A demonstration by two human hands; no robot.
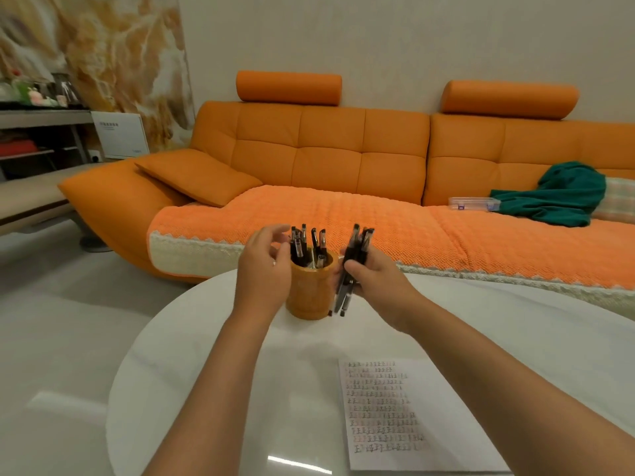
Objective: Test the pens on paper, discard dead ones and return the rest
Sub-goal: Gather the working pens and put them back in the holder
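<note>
An orange pen holder (309,293) stands on the round white table (213,372), with several black pens (307,243) upright in it. My right hand (372,276) grips a bundle of several black pens (350,269) just right of the holder, tips pointing down. My left hand (266,259) hovers at the holder's left rim, fingers loosely spread toward the pens and holding nothing. A sheet of paper (412,413) covered with rows of written marks lies at the table's near right.
An orange sofa (343,159) runs behind the table, with a loose cushion (196,176), a green cloth (556,194) and a clear plastic box (474,203) on its seat. A low shelf unit (41,139) stands at the far left.
</note>
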